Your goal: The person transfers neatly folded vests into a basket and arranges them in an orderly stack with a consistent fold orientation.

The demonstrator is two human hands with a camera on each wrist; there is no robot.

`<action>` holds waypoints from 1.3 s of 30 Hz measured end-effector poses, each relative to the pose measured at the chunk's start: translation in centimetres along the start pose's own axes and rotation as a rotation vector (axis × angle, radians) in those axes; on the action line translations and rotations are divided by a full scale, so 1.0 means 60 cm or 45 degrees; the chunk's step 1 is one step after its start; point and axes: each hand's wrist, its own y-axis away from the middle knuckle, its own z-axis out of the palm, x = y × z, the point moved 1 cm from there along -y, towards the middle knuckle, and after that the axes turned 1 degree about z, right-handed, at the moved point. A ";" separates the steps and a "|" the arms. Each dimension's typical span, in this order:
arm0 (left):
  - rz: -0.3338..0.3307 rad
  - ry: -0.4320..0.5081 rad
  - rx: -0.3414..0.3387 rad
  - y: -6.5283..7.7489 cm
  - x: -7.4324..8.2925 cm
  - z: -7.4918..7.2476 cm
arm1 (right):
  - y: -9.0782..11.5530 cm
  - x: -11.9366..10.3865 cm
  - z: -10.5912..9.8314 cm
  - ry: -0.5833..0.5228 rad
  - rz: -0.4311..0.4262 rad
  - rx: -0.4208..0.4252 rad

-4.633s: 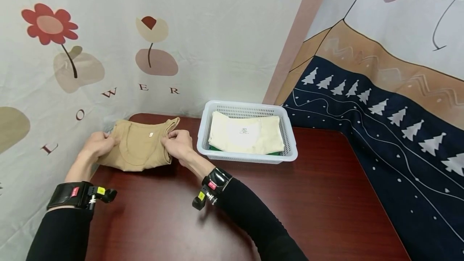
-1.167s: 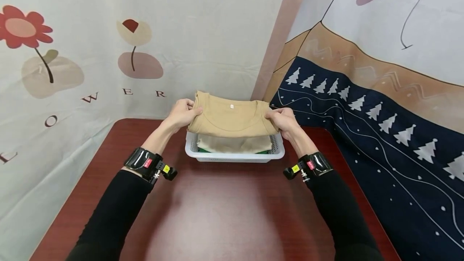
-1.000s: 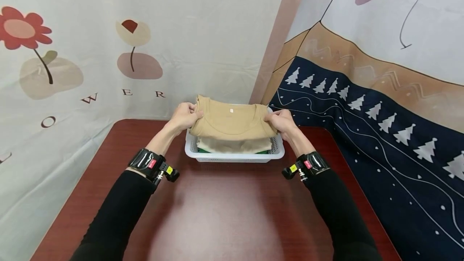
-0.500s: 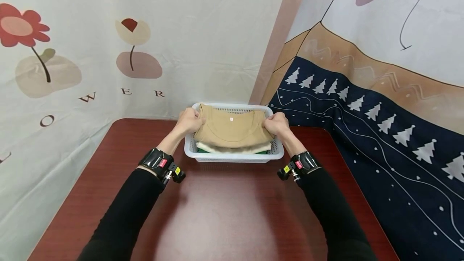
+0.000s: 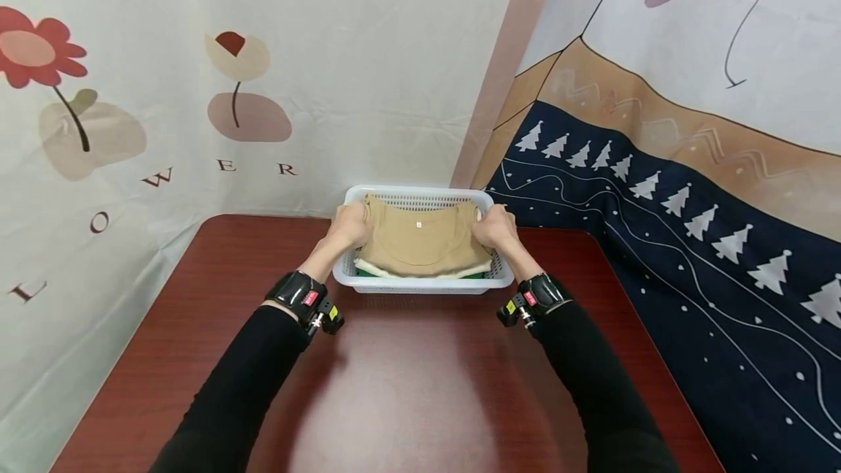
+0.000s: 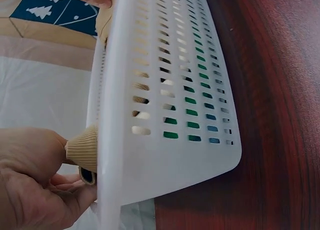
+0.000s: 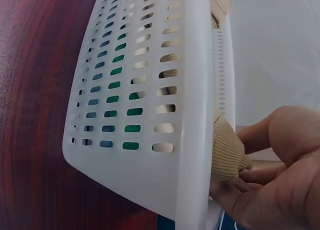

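A folded tan shirt (image 5: 417,239) with a small white neck label lies in the white perforated basket (image 5: 427,285), on top of a cream garment (image 5: 381,270). My left hand (image 5: 351,226) pinches the shirt's left edge just inside the rim. At the opposite side, my right hand (image 5: 496,228) pinches its right edge. Both wrist views show a ribbed tan edge (image 6: 83,146) between thumb and fingers, close to the rim. Through the holes, green (image 7: 134,111) and blue (image 7: 106,144) cloth shows beneath the cream layer.
The basket stands near the back edge of a dark red-brown wooden table (image 5: 407,371). A pale flower-printed curtain (image 5: 368,79) hangs behind it. A navy tree-patterned cloth (image 5: 657,254) hangs along the right side.
Both hands have carried the tan shirt from the table's left to over the basket, then lowered it inside onto the cream garment. The basket has stayed in place lately.
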 end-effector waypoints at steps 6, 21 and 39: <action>0.006 -0.095 -0.053 -0.036 -0.020 0.034 | 0.006 -0.003 0.006 0.138 -0.071 0.020; 0.142 -0.274 0.014 -0.055 -0.033 0.079 | 0.009 -0.010 0.026 0.309 -0.119 0.032; 0.255 -0.370 0.189 -0.007 -0.012 0.079 | 0.012 -0.009 0.047 0.474 -0.182 0.028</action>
